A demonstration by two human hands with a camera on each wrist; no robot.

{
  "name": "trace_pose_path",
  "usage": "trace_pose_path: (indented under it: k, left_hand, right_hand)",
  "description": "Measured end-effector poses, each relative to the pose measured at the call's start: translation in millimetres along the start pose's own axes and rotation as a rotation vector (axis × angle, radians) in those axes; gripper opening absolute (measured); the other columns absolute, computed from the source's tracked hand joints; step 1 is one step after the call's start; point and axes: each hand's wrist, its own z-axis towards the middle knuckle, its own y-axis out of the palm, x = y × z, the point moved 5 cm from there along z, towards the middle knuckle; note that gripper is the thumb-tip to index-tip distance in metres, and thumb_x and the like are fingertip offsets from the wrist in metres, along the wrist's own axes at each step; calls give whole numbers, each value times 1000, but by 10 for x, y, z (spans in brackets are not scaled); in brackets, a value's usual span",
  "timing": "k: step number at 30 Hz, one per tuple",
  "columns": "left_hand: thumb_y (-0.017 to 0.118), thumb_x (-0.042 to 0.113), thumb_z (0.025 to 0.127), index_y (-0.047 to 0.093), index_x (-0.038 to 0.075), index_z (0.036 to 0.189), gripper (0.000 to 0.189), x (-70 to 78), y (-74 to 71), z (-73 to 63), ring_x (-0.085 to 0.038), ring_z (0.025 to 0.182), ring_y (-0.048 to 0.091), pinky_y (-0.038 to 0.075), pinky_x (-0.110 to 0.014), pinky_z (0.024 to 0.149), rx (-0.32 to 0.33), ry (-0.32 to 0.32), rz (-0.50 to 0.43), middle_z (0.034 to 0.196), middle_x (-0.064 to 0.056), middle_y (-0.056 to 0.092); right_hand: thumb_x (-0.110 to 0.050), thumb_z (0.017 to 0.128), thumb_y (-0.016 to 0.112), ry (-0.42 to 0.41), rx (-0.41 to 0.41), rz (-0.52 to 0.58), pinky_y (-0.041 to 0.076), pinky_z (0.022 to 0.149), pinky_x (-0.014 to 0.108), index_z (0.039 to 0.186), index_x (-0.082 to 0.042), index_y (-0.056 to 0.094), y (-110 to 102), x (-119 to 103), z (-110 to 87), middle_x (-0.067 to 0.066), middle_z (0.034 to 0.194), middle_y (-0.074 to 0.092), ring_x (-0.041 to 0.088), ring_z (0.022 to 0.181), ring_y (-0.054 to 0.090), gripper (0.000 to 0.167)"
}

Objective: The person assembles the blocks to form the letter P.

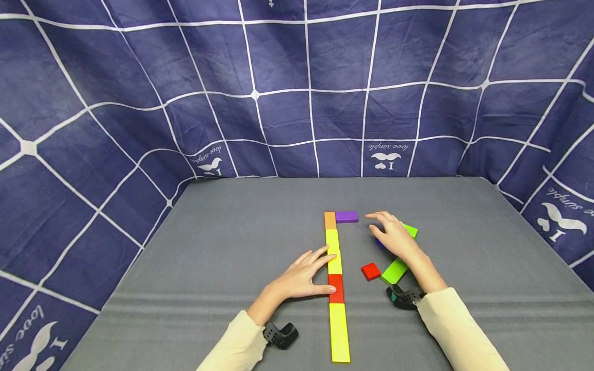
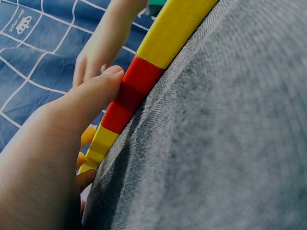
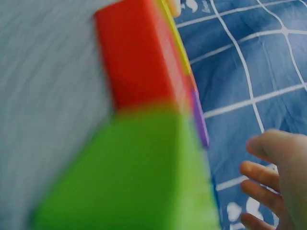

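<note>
A straight row of flat blocks runs up the table: an orange block (image 1: 330, 220) at the far end, then a yellow stretch (image 1: 332, 238), a red block (image 1: 336, 296) and a long yellow block (image 1: 340, 332) nearest. My left hand (image 1: 299, 276) rests along the row's left side, thumb on the red block and fingertips on the yellow stretch, fingers spread. A purple block (image 1: 346, 217) lies crosswise against the orange one, pointing right. Just right of it my right hand (image 1: 394, 239) hovers with loosely bent fingers and nothing in them. Beneath that hand, a blue block (image 1: 379, 243) is mostly hidden.
Right of the row lie a small red block (image 1: 370, 271), a green block (image 1: 393, 272) and another green block (image 1: 410, 230), partly behind the right hand and forearm. The grey table (image 1: 223, 232) ends at a dark blue grid-patterned cloth (image 1: 287, 118) behind and beside it.
</note>
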Motion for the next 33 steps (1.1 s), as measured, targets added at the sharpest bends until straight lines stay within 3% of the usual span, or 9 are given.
trace_pose_path:
  k: [9, 17, 33]
  left_hand:
    - [56, 57, 80, 28, 32, 142, 72, -25, -26, -25, -22, 140, 20, 18, -41, 114, 3, -10, -10, 153, 5, 17]
    - [54, 58, 80, 27, 33, 142, 72, -25, -22, -10, -18, 140, 18, 16, -39, 115, -10, -20, -11, 153, 6, 16]
    - [55, 57, 80, 28, 32, 141, 71, -10, 13, -4, -22, 139, 20, 19, -44, 113, 1, -9, -20, 152, 5, 18]
  right_hand:
    - [-21, 81, 64, -85, -82, -31, 41, 91, 51, 119, -12, 57, -70, 221, -258, 12, 122, 54, 32, 112, 50, 39]
    - [-5, 83, 57, 13, -107, -49, 41, 91, 54, 115, -4, 54, -89, 307, -256, 23, 120, 54, 38, 108, 51, 33]
    - [-15, 86, 61, 53, -1, -124, 40, 95, 52, 116, -3, 57, 43, 281, 135, 24, 122, 54, 40, 112, 51, 33]
